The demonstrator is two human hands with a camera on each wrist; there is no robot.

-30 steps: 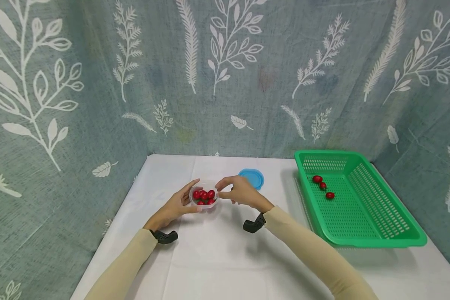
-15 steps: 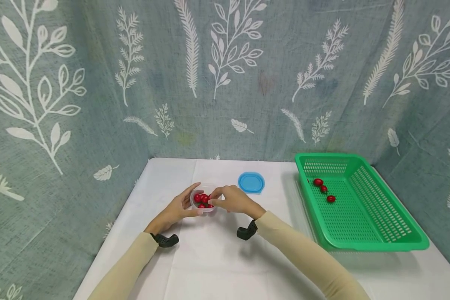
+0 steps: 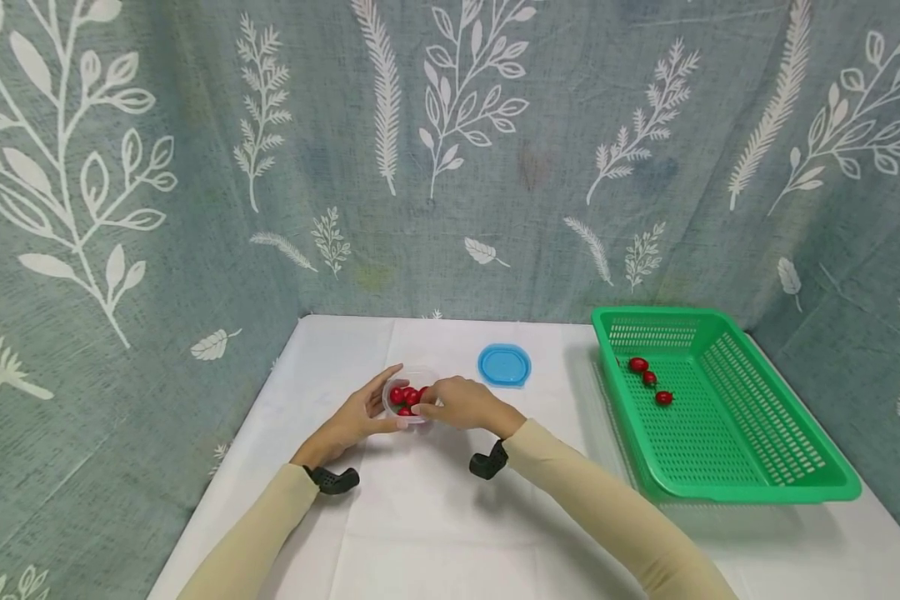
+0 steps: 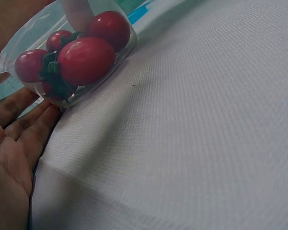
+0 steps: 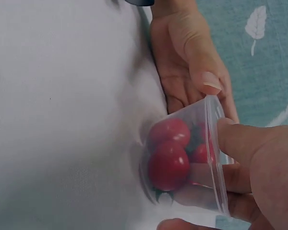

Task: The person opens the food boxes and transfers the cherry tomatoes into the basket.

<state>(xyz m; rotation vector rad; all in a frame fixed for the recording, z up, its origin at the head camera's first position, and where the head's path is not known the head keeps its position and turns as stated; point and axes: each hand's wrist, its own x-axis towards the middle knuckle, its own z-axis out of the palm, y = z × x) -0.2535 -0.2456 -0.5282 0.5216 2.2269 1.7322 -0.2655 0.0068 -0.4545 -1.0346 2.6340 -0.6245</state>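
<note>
My left hand (image 3: 354,417) holds a small clear plastic container (image 3: 420,372), its thumb at the rim and its fingers around the far side. Inside are several red cherry tomatoes (image 4: 86,61), some with green stems. My right hand (image 3: 467,402) reaches in over the right side of the container. In the right wrist view its thumb (image 5: 237,139) is at the rim, and a finger shows through the wall beside a tomato (image 5: 168,165). I cannot tell whether the right fingers pinch a tomato.
A blue lid (image 3: 504,365) lies behind the right hand. To the right stands a green mesh basket (image 3: 720,433) with several cherry tomatoes (image 3: 638,365) inside. A white cloth (image 3: 435,533) covers the table, and a patterned curtain (image 3: 412,250) hangs behind it.
My right hand has moved left and down from the container's right rim into it, its fingers now among the tomatoes. The left hand keeps its hold. The view has tilted slightly.
</note>
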